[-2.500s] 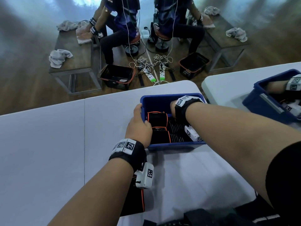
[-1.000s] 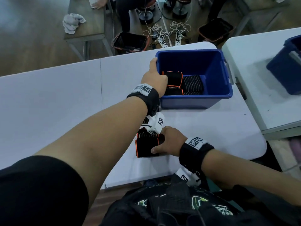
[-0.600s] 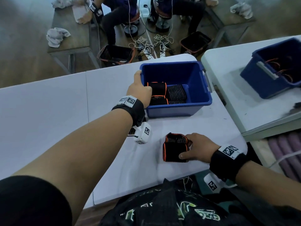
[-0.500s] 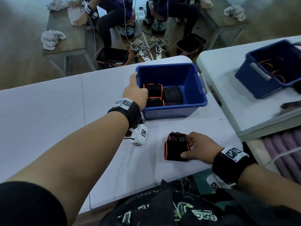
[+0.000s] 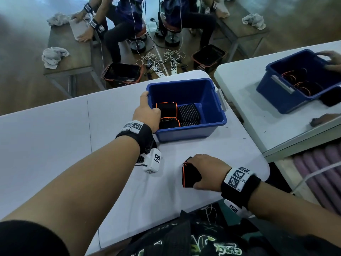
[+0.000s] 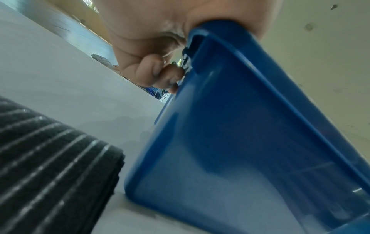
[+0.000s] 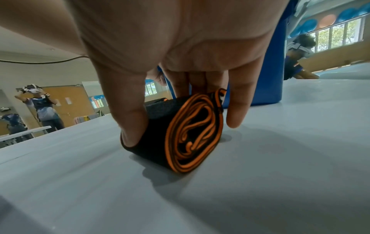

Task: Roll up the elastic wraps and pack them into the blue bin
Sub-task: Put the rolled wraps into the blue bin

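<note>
The blue bin (image 5: pixel 212 106) stands on the white table (image 5: pixel 55 145) with several rolled black, orange-edged wraps (image 5: pixel 167 110) packed in its left half. My left hand (image 5: pixel 147 113) grips the bin's left rim, thumb outside; the left wrist view shows the fingers (image 6: pixel 152 47) curled over that rim (image 6: pixel 240 126). Nearer me, my right hand (image 5: pixel 206 169) holds a rolled wrap (image 5: pixel 190 175) that rests on the table. In the right wrist view the thumb (image 7: pixel 130 120) and fingers clamp this roll (image 7: pixel 192 134), its orange spiral end facing the camera. A ribbed black wrap (image 6: pixel 50 158) lies under my left wrist.
A second blue bin (image 5: pixel 276 97) with loose wraps sits on the neighbouring table (image 5: pixel 249 115) to the right, another person's hand (image 5: pixel 332 61) at its rim. A gap separates the tables. The rounded table corner (image 5: pixel 262 163) lies just right of my right hand. Black baskets (image 5: pixel 121 72) stand on the floor beyond.
My right hand left the bin, took a rolled wrap from under my left wrist and slid it right. Its fingers now cover more of the roll. My left hand stayed on the rim.
</note>
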The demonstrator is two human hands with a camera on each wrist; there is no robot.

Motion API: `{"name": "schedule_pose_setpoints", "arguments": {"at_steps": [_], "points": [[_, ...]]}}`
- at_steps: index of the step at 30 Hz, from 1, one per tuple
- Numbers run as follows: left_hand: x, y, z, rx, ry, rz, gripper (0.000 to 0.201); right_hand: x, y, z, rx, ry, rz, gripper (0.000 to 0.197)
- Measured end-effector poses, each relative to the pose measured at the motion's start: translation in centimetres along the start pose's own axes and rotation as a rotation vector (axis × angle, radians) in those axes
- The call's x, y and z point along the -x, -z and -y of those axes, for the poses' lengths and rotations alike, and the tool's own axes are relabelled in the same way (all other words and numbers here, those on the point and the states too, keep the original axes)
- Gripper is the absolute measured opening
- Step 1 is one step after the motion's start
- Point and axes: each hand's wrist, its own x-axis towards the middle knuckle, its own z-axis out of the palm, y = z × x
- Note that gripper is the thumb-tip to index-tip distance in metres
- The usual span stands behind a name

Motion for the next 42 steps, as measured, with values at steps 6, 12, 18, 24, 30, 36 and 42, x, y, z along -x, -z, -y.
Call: {"name": "schedule_pose_setpoints", "arguments": {"at_steps": [6,12,18,24,30,36,42], "points": [[0.3,0.1,-0.3,0.009,0.002,-0.003,0.068,-0.9,-0.2,0.2,-0.037,-0.062,-0.016,0.055],[0.1,0.1,-0.2,0.016,-0.003,0.006,0.069,-1.0,1.5,0.9,-0.057,-0.128,0.052,0.056],[0.0,0.0,0.1,0.023,-0.004,0.015,0.070,0.6,6.8,2.3,-0.096,-0.049,0.031,0.053],[-0.3,-0.3,0.3,0.035,-0.004,0.012,0.070,1.3,14.5,2.6,-0.124,0.022,-0.105,0.049],[-0.4,-0.3,0.4,0.038,-0.017,0.011,0.070,-2.7,18.8,1.7,0.014,-0.041,-0.156,0.041],[-0.3,-0.1,0.3,0.036,-0.021,0.032,0.070,-7.3,20.4,1.5,0.190,-0.091,-0.086,0.049],[-0.3,-0.1,0.2,0.053,-0.027,0.015,0.068,-11.6,21.2,1.0,0.239,-0.138,0.128,0.056]]}}
